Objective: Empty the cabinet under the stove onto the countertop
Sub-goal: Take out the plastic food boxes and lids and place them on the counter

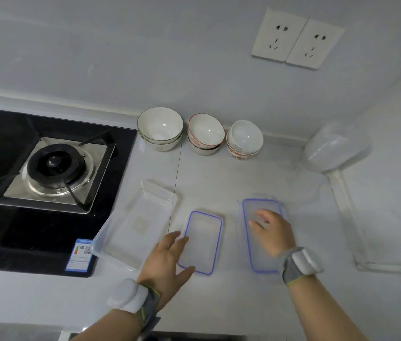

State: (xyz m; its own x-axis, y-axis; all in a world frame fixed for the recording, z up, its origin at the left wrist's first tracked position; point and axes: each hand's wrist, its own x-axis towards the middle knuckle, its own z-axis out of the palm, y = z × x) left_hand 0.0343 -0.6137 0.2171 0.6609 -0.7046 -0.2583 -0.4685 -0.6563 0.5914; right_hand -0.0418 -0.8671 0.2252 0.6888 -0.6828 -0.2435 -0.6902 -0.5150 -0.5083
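On the white countertop (219, 183) lie two clear lids with blue rims. My left hand (167, 257) rests with spread fingers on the left edge of the smaller lid (204, 239). My right hand (273, 232) lies flat, fingers apart, on the larger lid (260, 242), which sits on a clear box. An open clear plastic container (135, 225) stands left of the small lid, overlapping the stove's edge. The cabinet under the stove is out of view.
A black gas stove (47, 173) fills the left. Three stacks of bowls (160, 129) (205, 134) (244, 139) line the back wall. A clear plastic item (334, 146) sits in the right corner. Two wall sockets (297, 38) are above.
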